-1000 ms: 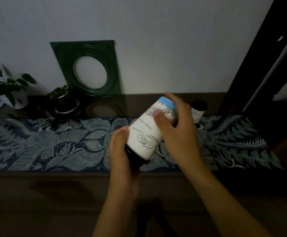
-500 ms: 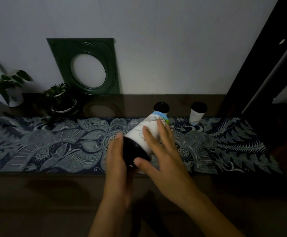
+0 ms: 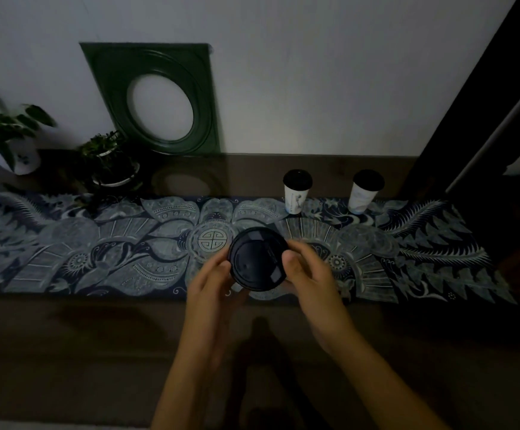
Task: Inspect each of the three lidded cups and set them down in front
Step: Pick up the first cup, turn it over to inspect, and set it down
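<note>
Both hands held one cup [image 3: 257,259] betw. them, lid facing the camera so only the black lid showed; cup body hidden behind it. Left hand [image 3: 210,282] curled round the cup's left side, fingers underneath. Right hand [image 3: 310,274] gripped the right side, thumb at the lid's rim. Cup was over the near part of the patterned runner [image 3: 97,252], which lay across the dark surface [image 3: 66,352]; can't tell if its base touched. Farther back, 2 more lidded cups stood upright at the runner's far edge, well apart: one [image 3: 297,191] centre-right, the other [image 3: 365,191] further right. At back left, 2 potted plants [image 3: 110,162] near the wall. A green frame [image 3: 156,97] w/ oval opening leaned on the wall.
</note>
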{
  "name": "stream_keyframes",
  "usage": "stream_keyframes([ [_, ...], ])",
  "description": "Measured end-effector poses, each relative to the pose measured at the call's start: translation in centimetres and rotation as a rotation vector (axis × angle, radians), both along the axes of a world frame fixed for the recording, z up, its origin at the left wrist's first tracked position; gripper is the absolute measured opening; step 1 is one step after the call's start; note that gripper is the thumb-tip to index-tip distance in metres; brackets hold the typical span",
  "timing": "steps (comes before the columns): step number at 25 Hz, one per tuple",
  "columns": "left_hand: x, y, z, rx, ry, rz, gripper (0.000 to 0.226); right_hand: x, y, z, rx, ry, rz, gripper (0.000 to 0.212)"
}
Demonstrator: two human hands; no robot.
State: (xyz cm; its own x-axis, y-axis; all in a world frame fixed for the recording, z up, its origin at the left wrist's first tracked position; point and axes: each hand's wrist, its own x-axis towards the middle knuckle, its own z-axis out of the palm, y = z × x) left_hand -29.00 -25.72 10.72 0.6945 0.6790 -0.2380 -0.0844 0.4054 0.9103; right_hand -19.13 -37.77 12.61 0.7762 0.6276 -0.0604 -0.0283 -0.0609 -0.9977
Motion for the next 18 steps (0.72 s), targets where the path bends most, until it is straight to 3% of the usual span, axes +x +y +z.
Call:
stream_keyframes([
  [5,-0.3,0.8,-5.0,-0.058,0.158,0.074,0.027,0.0,1.2,-5.2,-0.072,0.252,-0.006,0.01],
  [13,-1.3,1.3,-11.8,-0.188,0.31,0.092,0.022,-0.5,2.0,-12.3,-0.29,0.45,-0.005,0.038],
  [18,-1.9,1.0,-13.4,-0.201,0.374,0.09,0.015,-1.2,1.8,-13.9,-0.324,0.489,0.016,0.029],
])
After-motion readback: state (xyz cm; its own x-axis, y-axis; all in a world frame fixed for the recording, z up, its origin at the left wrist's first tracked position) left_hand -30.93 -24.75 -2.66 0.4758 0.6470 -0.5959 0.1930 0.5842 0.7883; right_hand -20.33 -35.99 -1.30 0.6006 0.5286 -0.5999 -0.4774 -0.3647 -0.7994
